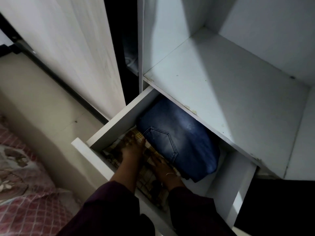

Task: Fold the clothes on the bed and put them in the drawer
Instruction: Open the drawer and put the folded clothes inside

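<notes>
Both hands, left hand (132, 150) and right hand (162, 166), press flat-fingered on the checked cloth (148, 178) at 7 o'clock of folded jeans (180, 138); pulling out may rumple it in the drawer (119, 120).

Both arms reach forward and down, left hand (132, 149) and right hand (163, 167) lying flat, palms down.

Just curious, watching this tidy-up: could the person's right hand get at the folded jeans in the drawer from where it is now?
Probably yes. The right hand rests on the checked cloth right beside the folded jeans in the open drawer. Nothing lies between them; only the jeans' far end sits under the shelf.
</notes>
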`<state>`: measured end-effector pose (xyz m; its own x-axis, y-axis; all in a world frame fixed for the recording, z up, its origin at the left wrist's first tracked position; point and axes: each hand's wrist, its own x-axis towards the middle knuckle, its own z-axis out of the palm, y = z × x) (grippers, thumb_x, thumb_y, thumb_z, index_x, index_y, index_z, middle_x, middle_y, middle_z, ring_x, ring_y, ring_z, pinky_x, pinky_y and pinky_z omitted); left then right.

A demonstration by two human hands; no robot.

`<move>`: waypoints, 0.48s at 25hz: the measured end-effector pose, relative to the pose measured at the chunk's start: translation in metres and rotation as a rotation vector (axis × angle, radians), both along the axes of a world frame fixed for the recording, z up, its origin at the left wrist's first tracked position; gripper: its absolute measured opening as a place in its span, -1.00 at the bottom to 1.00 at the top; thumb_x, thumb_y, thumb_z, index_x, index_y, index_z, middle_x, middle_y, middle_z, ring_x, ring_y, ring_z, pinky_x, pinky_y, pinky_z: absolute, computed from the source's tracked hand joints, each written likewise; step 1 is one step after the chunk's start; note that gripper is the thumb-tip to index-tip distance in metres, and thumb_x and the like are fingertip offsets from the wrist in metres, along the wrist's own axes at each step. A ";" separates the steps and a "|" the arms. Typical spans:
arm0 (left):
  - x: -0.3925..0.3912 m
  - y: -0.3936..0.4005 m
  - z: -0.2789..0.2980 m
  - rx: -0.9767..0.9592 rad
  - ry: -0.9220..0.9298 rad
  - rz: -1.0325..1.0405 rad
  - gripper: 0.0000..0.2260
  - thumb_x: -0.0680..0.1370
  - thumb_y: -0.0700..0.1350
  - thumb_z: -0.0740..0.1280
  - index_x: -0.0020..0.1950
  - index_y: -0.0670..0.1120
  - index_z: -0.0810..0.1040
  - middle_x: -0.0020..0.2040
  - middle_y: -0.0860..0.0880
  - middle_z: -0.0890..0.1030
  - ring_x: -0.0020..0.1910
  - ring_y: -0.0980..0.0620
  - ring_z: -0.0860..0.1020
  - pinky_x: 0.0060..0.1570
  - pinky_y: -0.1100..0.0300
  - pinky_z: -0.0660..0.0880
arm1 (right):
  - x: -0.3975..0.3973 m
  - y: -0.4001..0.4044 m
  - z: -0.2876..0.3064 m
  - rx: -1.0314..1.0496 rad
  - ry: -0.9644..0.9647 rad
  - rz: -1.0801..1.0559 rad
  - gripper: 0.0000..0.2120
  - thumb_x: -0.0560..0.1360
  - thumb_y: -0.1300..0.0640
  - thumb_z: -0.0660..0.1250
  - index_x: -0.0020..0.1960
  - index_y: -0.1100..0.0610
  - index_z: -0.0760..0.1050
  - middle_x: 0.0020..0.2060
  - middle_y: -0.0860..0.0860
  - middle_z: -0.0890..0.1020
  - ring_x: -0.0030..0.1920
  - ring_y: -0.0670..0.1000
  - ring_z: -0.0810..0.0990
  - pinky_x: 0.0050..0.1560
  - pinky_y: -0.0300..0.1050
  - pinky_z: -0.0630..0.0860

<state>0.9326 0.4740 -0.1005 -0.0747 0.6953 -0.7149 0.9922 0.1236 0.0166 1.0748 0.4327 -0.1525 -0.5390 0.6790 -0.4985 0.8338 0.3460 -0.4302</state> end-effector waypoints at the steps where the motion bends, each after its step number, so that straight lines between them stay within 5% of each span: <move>1: 0.002 0.000 0.016 0.082 -0.022 0.005 -0.48 0.61 0.00 0.17 0.53 -0.01 0.08 0.51 -0.20 0.15 0.45 -0.23 0.22 0.31 -0.10 0.29 | -0.001 -0.001 0.007 0.025 -0.015 0.031 -0.33 0.54 0.20 0.28 0.53 0.07 0.01 0.53 0.07 0.02 0.51 0.08 0.04 0.47 -0.09 0.07; 4: 0.001 -0.006 0.055 0.372 0.004 0.030 -0.68 0.57 -0.07 0.21 0.31 -0.09 0.41 0.26 -0.11 0.50 0.24 -0.11 0.48 0.14 0.05 0.43 | 0.001 0.000 0.042 0.057 -0.010 0.002 -0.54 0.62 0.16 0.12 0.50 0.15 0.16 0.49 0.10 0.19 0.46 0.08 0.21 0.42 -0.16 0.13; 8: 0.001 -0.048 0.091 0.597 -0.066 0.056 -0.69 0.54 -0.12 0.21 0.28 -0.09 0.45 0.26 -0.09 0.50 0.22 -0.12 0.46 0.16 0.04 0.41 | 0.013 -0.014 0.098 0.211 -0.044 0.017 -0.68 0.58 0.20 0.15 0.31 0.21 0.40 0.30 0.14 0.40 0.22 0.13 0.46 0.17 -0.09 0.42; 12: 0.018 -0.125 0.129 0.794 -0.063 0.056 -0.66 0.55 -0.10 0.23 0.33 -0.06 0.44 0.36 -0.07 0.43 0.30 -0.09 0.41 0.25 0.05 0.37 | 0.029 -0.054 0.157 0.421 0.001 0.030 -0.73 0.57 0.21 0.13 0.23 0.21 0.42 0.24 0.14 0.41 0.13 0.16 0.50 0.06 -0.06 0.46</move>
<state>0.9508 0.3491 0.0281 -0.1007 0.9949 -0.0113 0.9790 0.1011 0.1768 1.1038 0.3790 0.0045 -0.5625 0.8069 -0.1802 0.8199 0.5164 -0.2471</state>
